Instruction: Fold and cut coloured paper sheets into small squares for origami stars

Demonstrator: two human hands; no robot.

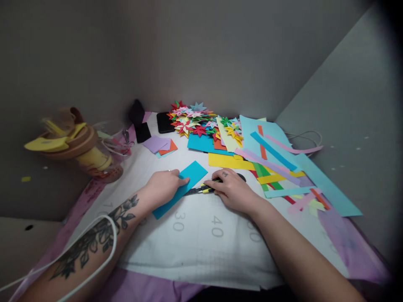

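Note:
My left hand [165, 186] grips a folded-looking blue paper strip [193, 171] that lies slanted over the white sheet, with the thumb pressed on its upper face. In my right hand [231, 188] are scissors [206, 189] with black and yellow handles, the fingers closed around them. Their blades point left and reach the right edge of the blue strip; whether paper lies between them cannot be made out. Part of a black handle shows behind the right hand. Small purple and orange paper squares [156, 144] rest beyond my left hand.
Folded paper stars [192, 119] are heaped at the back, beside a black phone [165, 122]. Coloured strips [273, 151] and light blue sheets [330, 184] spread at the right. A lidded cup [94, 159] stands left. A white cable [111, 235] crosses my left forearm. Grey walls enclose the table.

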